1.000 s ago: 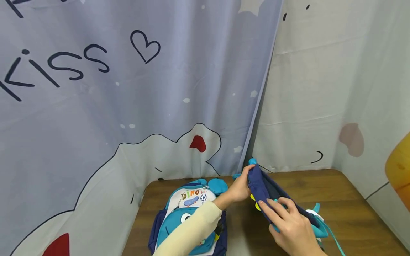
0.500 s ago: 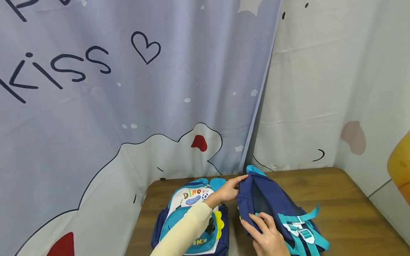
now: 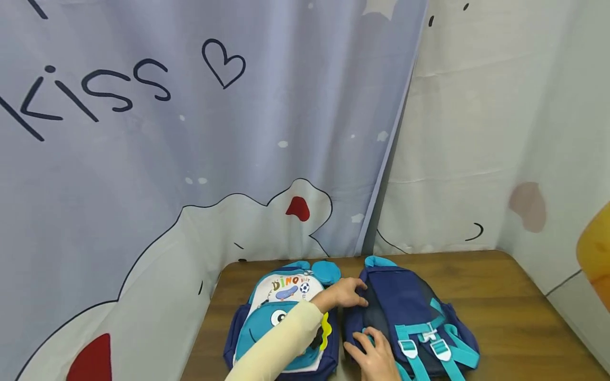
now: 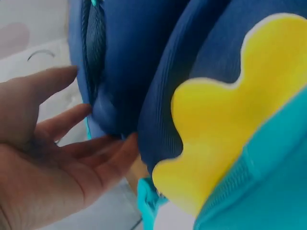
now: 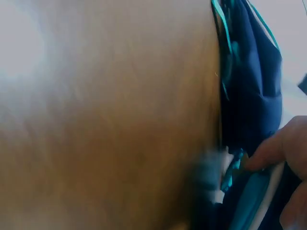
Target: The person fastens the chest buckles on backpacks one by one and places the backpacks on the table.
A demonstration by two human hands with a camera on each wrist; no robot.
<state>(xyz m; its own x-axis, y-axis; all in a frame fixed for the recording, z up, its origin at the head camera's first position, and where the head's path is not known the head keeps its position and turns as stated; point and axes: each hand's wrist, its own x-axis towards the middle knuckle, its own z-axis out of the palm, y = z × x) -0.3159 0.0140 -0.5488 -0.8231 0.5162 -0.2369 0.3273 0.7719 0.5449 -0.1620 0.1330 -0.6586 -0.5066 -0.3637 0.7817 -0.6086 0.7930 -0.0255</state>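
A navy backpack (image 3: pixel 400 301) lies back side up on the right, its turquoise straps and white buckles showing. My left hand (image 3: pixel 347 293) touches its upper left edge. In the left wrist view the fingers of my left hand (image 4: pixel 57 148) extend against the navy side fabric, thumb apart from them. My right hand (image 3: pixel 374 355) rests with bent fingers on the lower left part of the same backpack. Part of that hand (image 5: pixel 283 151) touches the bag in the blurred right wrist view. Beside it, a dinosaur backpack (image 3: pixel 286 288) lies front up, partly covered by my left sleeve.
Both bags lie on a brown wooden table (image 3: pixel 505 296). Behind stands a printed grey-blue curtain (image 3: pixel 286 116), with a pale curtain (image 3: pixel 467 132) to its right. Yellow scalloped trim (image 3: pixel 326 330) sticks out from the dinosaur backpack's right side.
The right backpack was tilted up on its edge in both hands; it has turned over and come down flat, straps upward, next to the dinosaur backpack. Both hands moved left and lower.
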